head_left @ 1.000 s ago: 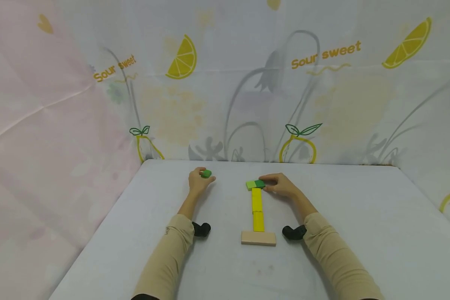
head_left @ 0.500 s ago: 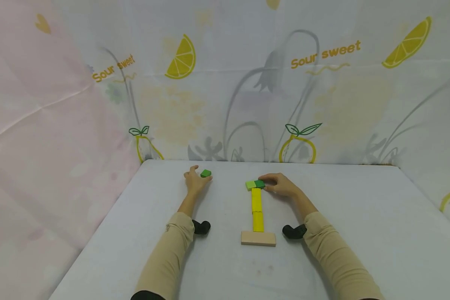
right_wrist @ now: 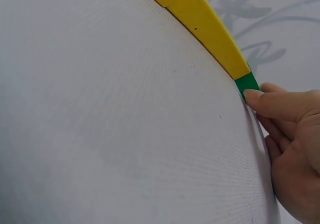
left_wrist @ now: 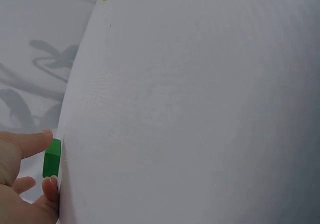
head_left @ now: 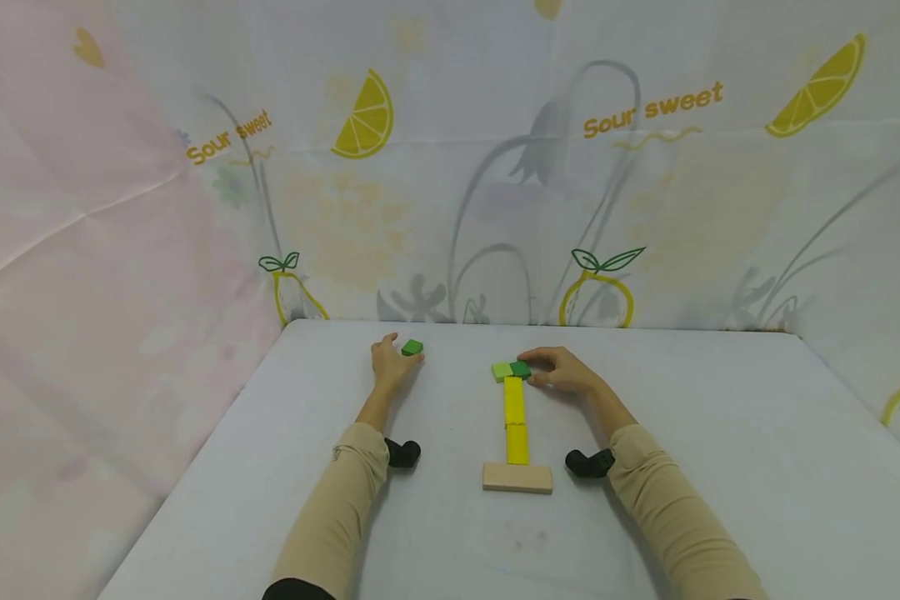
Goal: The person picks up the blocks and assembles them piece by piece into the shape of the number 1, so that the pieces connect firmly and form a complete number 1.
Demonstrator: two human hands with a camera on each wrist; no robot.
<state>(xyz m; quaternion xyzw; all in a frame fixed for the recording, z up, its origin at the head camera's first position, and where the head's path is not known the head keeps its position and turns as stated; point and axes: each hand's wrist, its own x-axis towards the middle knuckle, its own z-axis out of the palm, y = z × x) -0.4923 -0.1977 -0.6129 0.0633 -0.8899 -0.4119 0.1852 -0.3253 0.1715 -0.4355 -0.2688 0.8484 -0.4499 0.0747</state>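
Observation:
A green block point(head_left: 412, 347) stands on the table's far left part. My left hand point(head_left: 392, 364) is right beside it, fingers spread, thumb near the block's front side; in the left wrist view the thumb and a fingertip lie at either end of the green block point(left_wrist: 52, 159). My right hand point(head_left: 564, 371) pinches a dark green block point(head_left: 521, 369) between thumb and fingers. That block sits against a light green block point(head_left: 502, 372). Two yellow blocks point(head_left: 514, 400) run in a line from the green pair toward a plain wooden block point(head_left: 517, 477).
The white tabletop point(head_left: 450, 542) ends at a patterned cloth backdrop point(head_left: 450, 208) behind and to the left. A black device point(head_left: 402, 454) is strapped on the left wrist and another black device point(head_left: 589, 463) on the right.
My left hand has let go of the green block and drawn back a little to the left, its fingers spreading. The right hand and the other blocks have stayed in place.

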